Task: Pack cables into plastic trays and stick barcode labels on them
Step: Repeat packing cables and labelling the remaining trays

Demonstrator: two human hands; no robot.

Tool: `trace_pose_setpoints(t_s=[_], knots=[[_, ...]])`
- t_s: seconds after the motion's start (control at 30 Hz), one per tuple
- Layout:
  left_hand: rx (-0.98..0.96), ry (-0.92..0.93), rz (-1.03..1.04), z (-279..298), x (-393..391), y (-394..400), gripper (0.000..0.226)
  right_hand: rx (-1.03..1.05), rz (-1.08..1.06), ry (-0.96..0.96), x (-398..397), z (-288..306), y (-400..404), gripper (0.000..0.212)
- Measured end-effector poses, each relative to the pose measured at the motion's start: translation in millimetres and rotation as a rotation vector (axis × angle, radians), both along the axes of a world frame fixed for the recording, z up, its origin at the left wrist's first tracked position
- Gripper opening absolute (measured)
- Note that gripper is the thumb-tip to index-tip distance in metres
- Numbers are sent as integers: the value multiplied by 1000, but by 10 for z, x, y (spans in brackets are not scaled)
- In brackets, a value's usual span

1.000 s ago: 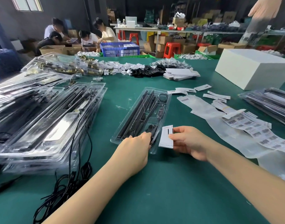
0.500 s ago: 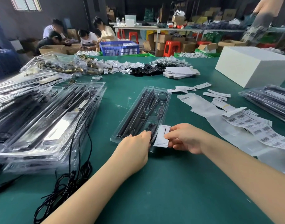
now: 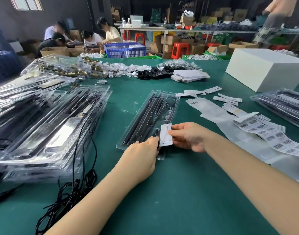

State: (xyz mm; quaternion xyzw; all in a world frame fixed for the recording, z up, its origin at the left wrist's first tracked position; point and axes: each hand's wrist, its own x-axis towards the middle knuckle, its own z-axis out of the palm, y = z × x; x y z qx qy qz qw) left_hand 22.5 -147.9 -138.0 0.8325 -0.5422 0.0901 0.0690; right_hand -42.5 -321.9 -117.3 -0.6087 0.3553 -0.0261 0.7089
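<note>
— On the green table (image 3: 179, 192), what is held in the clear plastic tray (image 3: 176, 99)?
— Black cables (image 3: 142, 119) are laid along its long slots. A white card (image 3: 165, 135) is pinched over the near end by the right hand (image 3: 187, 137); the left hand (image 3: 142, 158) is curled at the near edge, though what its fingers hold cannot be told.
— And around it?
— Filled trays (image 3: 48, 126) are stacked at left, with loose black cable (image 3: 69, 192) trailing in front. Barcode labels (image 3: 264, 133) and a white box (image 3: 267, 68) are seen at right.

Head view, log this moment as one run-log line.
left hand: holds tray end | right hand: pinches white card over tray | barcode labels: right, untouched
</note>
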Motion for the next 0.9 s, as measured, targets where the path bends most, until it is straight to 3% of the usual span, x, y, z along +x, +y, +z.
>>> trace_pose_setpoints(t_s=[0.13, 0.43, 0.67, 0.9], knots=[[-19, 18, -2, -3, 10, 6, 28, 126, -45, -39, -2, 6, 45, 25], [-27, 74, -7, 2, 19, 12, 28, 231, -370, -150, 156, -62, 264, 20], [-30, 72, 5, -4, 9, 19, 24, 326, -188, -101, 98, 25, 229, 27], [-37, 68, 6, -12, 13, 30, 22, 381, -182, -168, 54, 47, 298, 21]])
